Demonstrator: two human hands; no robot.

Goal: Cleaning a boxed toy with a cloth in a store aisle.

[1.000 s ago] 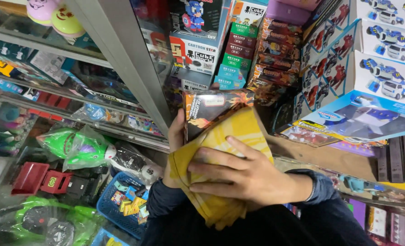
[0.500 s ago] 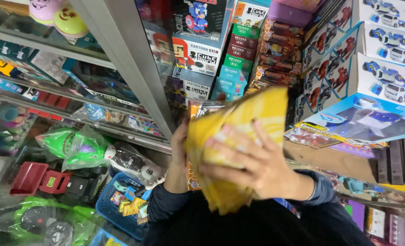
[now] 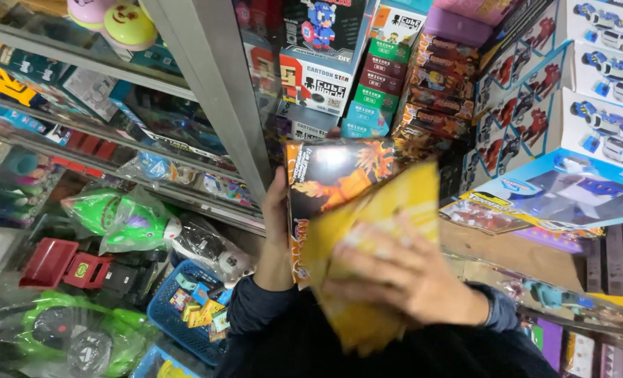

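A dark box printed with orange flames (image 3: 334, 183) is gripped along its left edge by the left hand (image 3: 276, 231), while a yellow cloth (image 3: 381, 259) is pressed flat against the box's front by the spread fingers of the right hand (image 3: 402, 276), which is blurred. The box is held upright in front of the chest, just below stacked toy brick boxes (image 3: 367, 91) and beside a grey shelf post (image 3: 213, 91). Bagged green toys (image 3: 119, 217) and a blue basket of small packets (image 3: 185, 315) are seen to the left, and boxes picturing toy cars (image 3: 605, 84) to the right.
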